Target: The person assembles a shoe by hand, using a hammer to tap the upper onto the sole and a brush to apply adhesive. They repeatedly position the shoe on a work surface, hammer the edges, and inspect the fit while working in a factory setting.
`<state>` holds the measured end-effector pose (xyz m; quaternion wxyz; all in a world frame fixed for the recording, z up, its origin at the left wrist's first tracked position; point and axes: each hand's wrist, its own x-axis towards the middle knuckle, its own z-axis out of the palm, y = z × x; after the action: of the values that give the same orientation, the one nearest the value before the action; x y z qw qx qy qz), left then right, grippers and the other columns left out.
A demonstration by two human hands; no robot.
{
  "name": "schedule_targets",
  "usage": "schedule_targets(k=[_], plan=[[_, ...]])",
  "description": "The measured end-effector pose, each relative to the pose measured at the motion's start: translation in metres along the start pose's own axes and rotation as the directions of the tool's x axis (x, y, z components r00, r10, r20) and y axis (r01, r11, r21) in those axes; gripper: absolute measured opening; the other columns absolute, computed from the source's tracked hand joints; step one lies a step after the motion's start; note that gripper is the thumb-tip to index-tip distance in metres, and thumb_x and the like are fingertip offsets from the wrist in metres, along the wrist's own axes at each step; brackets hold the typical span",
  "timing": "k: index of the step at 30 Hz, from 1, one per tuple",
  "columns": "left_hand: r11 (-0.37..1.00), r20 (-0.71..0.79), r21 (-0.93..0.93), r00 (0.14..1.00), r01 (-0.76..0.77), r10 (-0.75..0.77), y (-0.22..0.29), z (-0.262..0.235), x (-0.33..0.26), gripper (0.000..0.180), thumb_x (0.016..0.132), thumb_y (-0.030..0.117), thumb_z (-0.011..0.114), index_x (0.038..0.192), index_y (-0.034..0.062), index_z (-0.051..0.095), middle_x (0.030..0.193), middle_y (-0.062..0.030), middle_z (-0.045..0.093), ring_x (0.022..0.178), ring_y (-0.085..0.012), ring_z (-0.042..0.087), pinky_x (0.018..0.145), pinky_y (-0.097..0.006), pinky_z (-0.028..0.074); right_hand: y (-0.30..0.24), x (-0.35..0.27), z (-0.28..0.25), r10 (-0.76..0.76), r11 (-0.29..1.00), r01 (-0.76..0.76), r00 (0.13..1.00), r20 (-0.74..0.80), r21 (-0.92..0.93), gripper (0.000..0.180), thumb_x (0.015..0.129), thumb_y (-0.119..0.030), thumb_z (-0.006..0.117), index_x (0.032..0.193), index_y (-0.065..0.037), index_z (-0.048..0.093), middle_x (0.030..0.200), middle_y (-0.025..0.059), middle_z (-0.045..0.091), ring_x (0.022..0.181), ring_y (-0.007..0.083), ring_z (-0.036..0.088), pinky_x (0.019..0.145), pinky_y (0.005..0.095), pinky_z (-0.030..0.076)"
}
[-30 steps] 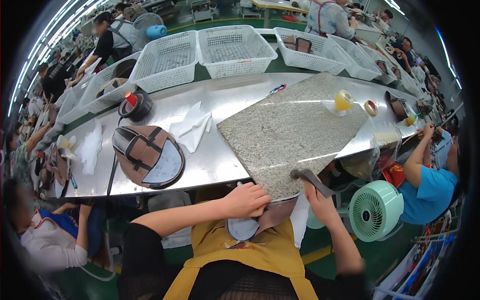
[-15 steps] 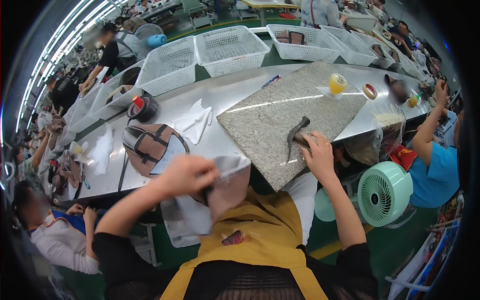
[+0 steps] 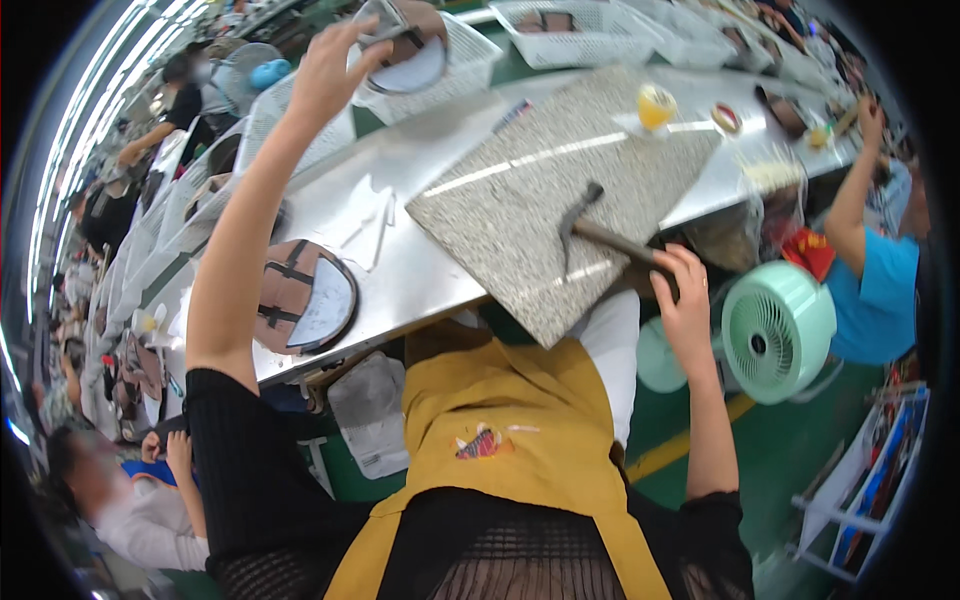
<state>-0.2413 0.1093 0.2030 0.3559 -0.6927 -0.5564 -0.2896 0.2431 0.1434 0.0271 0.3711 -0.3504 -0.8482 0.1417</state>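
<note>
My left hand (image 3: 328, 72) reaches far forward, thumb and fingers closed on the edge of a brown fabric piece (image 3: 422, 28) with dark straps and a pale curved panel. That piece is over a white plastic basket (image 3: 470, 68) behind the bench. My right hand (image 3: 684, 292) holds the handle end of a hammer (image 3: 612, 240), fingertips on the wood. The hammer's dark curved head is over the speckled stone slab (image 3: 500, 215). A similar brown strapped piece (image 3: 300, 297) rests on the metal bench, left of the slab, partly behind my left forearm.
White cloth scraps (image 3: 372, 222) lie on the metal bench (image 3: 440, 268). A cup with yellow drink (image 3: 655, 106) and a tape roll (image 3: 726, 118) stand toward the far right. A green fan (image 3: 775, 332) is at right. Co-workers sit on both sides.
My left hand has carried a brown piece from my lap forward and up to the basket. My right fingers have closed on the hammer handle, which now points toward me at the right.
</note>
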Motion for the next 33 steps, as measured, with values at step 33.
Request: schedule_targets(k=[33], plan=[[0.633,0.828,-0.022,0.369,0.774,-0.423,0.343,0.001,-0.357,0.032,0.088,0.038,0.053,0.096,0.0107,0.068,0.097,-0.0124,0.065,0.095,-0.0311,0.06,0.08,-0.042,0.047,-0.037,-0.005,-0.003,-0.176,0.751,0.054,0.977,0.121,0.658,0.023,0.093,-0.016,0.055,0.111,-0.003,0.063,0.105,0.0048,0.065,0.098,0.0143,0.06,0.086,0.0256,0.047]])
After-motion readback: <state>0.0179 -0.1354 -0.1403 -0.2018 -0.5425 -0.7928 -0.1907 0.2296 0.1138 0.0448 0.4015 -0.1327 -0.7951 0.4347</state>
